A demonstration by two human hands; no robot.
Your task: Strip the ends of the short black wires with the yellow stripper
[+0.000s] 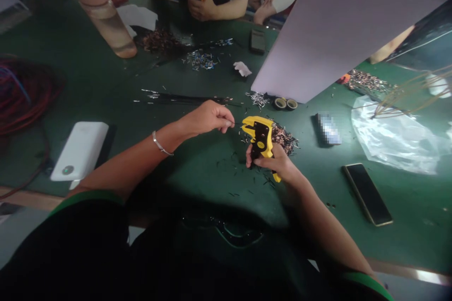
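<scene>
My right hand (273,160) is wrapped round the handles of a yellow and black wire stripper (260,135), its jaws pointing left. Between pinched fingers, my left hand (215,117) holds a thin dark wire (238,123) whose end lies at the stripper's jaws; whether the jaws grip it I cannot tell. Just beyond my left hand, a bundle of black wires (187,99) is laid across the table. Behind the stripper is a heap of copper-coloured and dark scraps (284,138). Small silvery pieces (259,99) are piled farther back.
A white power bank (80,150) lies left and a phone (367,194) right. A bottle (106,23), tape rolls (286,103), a plastic bag (384,141) and a tall pale panel (318,33) stand around. Across the table, a person's hand (203,7) holds another stripper.
</scene>
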